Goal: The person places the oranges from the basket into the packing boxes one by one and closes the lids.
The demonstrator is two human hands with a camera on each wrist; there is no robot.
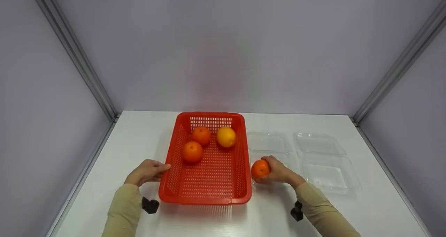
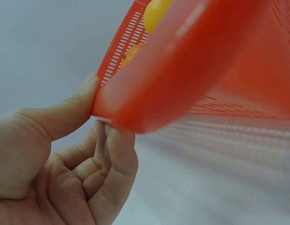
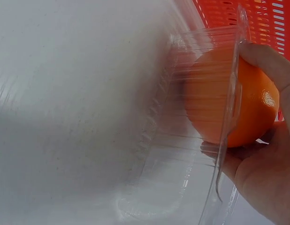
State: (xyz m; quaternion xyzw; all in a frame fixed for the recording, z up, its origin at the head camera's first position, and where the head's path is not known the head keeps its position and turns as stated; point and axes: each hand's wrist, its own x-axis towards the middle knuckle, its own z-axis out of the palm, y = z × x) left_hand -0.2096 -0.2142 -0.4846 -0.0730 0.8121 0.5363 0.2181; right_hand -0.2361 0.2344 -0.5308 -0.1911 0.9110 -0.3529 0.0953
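A red perforated plastic basket [image 1: 205, 200] stands on the white table with two oranges [image 1: 192, 152] and a yellow lemon-like fruit [image 1: 226, 137] inside. My left hand [image 1: 148, 171] pinches the basket's left rim between thumb and fingers, as the left wrist view shows up close. Just right of the basket, my right hand [image 1: 277, 170] grips another orange [image 1: 260, 169] over the near part of a clear plastic clamshell box [image 1: 268, 142]. In the right wrist view the orange [image 3: 255, 105] lies partly behind the box's transparent wall, with thumb and fingers around it.
A second clear clamshell box [image 1: 327, 176] lies opened farther right on the table. Grey-white panels [image 1: 223, 48] enclose the table at the back and both sides. Dark wrist-worn devices [image 1: 297, 211] hang at both sleeves.
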